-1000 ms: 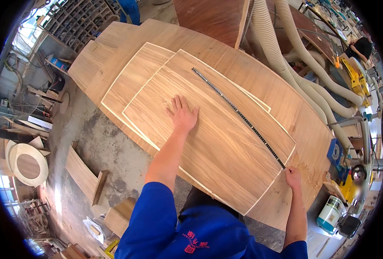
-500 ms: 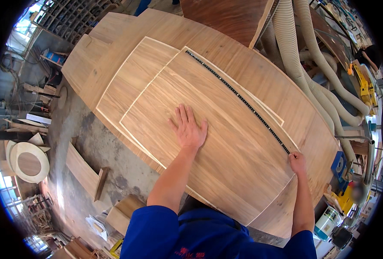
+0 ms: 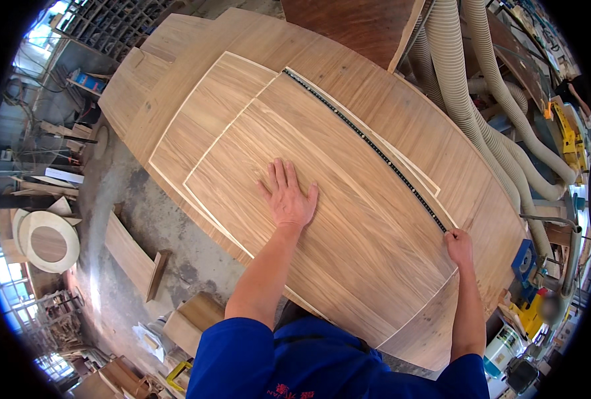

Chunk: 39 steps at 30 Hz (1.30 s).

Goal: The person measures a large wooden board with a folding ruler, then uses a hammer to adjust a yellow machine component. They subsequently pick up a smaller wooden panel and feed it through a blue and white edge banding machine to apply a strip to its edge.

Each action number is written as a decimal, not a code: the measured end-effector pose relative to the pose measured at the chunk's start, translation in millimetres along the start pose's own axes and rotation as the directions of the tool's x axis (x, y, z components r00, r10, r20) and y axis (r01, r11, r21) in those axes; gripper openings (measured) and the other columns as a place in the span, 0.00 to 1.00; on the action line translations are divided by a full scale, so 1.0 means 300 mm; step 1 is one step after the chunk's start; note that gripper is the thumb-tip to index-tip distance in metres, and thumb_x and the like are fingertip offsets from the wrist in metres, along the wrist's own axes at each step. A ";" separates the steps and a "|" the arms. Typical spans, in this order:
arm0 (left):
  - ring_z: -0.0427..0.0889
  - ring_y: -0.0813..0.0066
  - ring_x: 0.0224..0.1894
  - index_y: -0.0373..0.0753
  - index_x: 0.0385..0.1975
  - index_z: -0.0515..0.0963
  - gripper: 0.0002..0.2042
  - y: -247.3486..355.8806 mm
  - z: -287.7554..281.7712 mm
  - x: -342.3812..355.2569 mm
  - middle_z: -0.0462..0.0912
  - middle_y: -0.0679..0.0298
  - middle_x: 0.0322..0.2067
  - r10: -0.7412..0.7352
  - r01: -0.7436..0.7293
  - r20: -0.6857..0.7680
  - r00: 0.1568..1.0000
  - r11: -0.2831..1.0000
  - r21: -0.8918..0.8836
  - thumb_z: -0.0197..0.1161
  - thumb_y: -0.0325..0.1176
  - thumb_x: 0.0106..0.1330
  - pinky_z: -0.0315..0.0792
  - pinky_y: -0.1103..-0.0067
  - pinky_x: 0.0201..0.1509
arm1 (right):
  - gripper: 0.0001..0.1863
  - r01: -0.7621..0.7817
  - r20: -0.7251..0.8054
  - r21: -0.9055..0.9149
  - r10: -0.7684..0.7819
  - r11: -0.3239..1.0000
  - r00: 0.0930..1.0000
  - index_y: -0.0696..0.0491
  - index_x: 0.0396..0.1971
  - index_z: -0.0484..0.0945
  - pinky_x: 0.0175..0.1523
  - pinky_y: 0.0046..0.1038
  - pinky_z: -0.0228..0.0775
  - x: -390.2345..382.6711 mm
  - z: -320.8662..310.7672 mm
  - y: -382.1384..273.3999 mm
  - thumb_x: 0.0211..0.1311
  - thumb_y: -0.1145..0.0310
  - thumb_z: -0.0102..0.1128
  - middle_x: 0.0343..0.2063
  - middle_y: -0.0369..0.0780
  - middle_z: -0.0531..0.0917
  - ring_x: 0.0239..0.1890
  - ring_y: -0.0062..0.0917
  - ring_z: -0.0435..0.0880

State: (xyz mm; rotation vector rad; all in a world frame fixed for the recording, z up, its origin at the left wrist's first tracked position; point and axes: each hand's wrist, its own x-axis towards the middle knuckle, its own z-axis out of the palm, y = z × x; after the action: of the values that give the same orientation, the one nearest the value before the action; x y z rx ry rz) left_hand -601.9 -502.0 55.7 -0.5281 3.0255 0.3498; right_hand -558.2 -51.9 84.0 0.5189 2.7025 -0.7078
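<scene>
My left hand (image 3: 289,196) lies flat, fingers spread, on a wooden panel (image 3: 349,233) with pale edging. My right hand (image 3: 460,249), at the panel's right, is closed on the near end of a long black measuring strip (image 3: 389,159) with pale marks. The strip runs diagonally from my fingers to the panel's far corner, just inside and along its upper-right edge. A second edged panel (image 3: 202,106) shows beneath the first, offset to the upper left. Both rest on a large wooden board (image 3: 329,60) with curved sides.
Ribbed hoses (image 3: 455,73) run down the right, near yellow equipment (image 3: 565,133) and a partly visible person (image 3: 575,93). A loose plank (image 3: 132,253) lies on the concrete floor (image 3: 182,272). Round wooden pieces (image 3: 49,241) and offcuts stand at left. A dark reddish board (image 3: 342,23) is at the back.
The measuring strip has shifted toward the panel's upper-right edge, my right hand moving up and away from me with it. My left hand, still flat, sits a little farther right and lower.
</scene>
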 end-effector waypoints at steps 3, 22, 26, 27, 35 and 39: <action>0.41 0.60 0.76 0.37 0.70 0.55 0.38 0.002 0.004 0.000 0.48 0.56 0.73 -0.004 0.004 -0.003 1.000 1.000 0.005 0.50 0.56 0.65 0.32 0.52 0.74 | 0.12 -0.030 0.046 -0.007 0.030 1.000 0.998 0.59 0.25 0.80 0.31 0.32 0.68 0.008 -0.009 0.008 0.56 0.64 0.57 0.17 0.45 0.78 0.22 0.29 0.78; 0.43 0.60 0.75 0.36 0.69 0.56 0.39 0.016 0.018 -0.002 0.49 0.54 0.73 0.016 -0.014 -0.020 1.000 0.998 0.066 0.52 0.56 0.64 0.33 0.52 0.74 | 0.10 -0.003 -0.118 0.055 0.009 0.998 0.993 0.59 0.29 0.79 0.36 0.30 0.70 -0.037 -0.091 0.427 0.59 0.67 0.59 0.23 0.41 0.80 0.28 0.26 0.78; 0.43 0.59 0.75 0.33 0.69 0.56 0.38 0.023 0.049 -0.015 0.50 0.52 0.72 0.053 -0.050 -0.017 0.998 0.987 0.150 0.50 0.55 0.65 0.33 0.52 0.74 | 0.16 -0.062 -0.092 -0.073 0.055 0.995 0.994 0.60 0.32 0.81 0.42 0.40 0.71 -0.095 -0.127 0.434 0.60 0.60 0.58 0.30 0.51 0.82 0.34 0.44 0.81; 0.42 0.58 0.76 0.32 0.69 0.56 0.38 -0.005 0.060 -0.019 0.49 0.51 0.72 0.053 -0.053 0.001 0.999 0.989 0.139 0.49 0.55 0.66 0.32 0.52 0.74 | 0.19 -0.103 -0.021 -0.083 0.102 0.991 0.995 0.60 0.33 0.81 0.42 0.40 0.71 -0.099 -0.142 0.383 0.61 0.57 0.57 0.31 0.53 0.83 0.35 0.45 0.81; 0.44 0.64 0.75 0.37 0.71 0.54 0.37 0.009 0.052 -0.007 0.49 0.57 0.73 0.033 -0.024 -0.064 0.997 0.989 0.145 0.47 0.58 0.68 0.39 0.53 0.73 | 0.14 -0.053 -0.059 -0.031 0.051 0.998 0.997 0.55 0.34 0.82 0.46 0.40 0.71 -0.098 -0.174 0.390 0.57 0.60 0.58 0.32 0.49 0.82 0.40 0.43 0.81; 0.45 0.64 0.75 0.39 0.71 0.53 0.38 -0.012 0.063 0.002 0.49 0.60 0.73 0.043 -0.031 -0.061 0.997 0.980 0.195 0.43 0.61 0.68 0.40 0.53 0.73 | 0.13 -0.065 -0.093 -0.009 0.064 0.998 0.994 0.54 0.35 0.82 0.47 0.40 0.71 -0.117 -0.164 0.383 0.57 0.60 0.59 0.34 0.48 0.82 0.42 0.43 0.80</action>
State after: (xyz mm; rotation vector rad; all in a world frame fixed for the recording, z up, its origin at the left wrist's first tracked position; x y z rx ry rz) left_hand -600.9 -501.1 36.5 -0.4779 3.0885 0.0375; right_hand -488.9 57.6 91.1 0.6488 2.7597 -0.6646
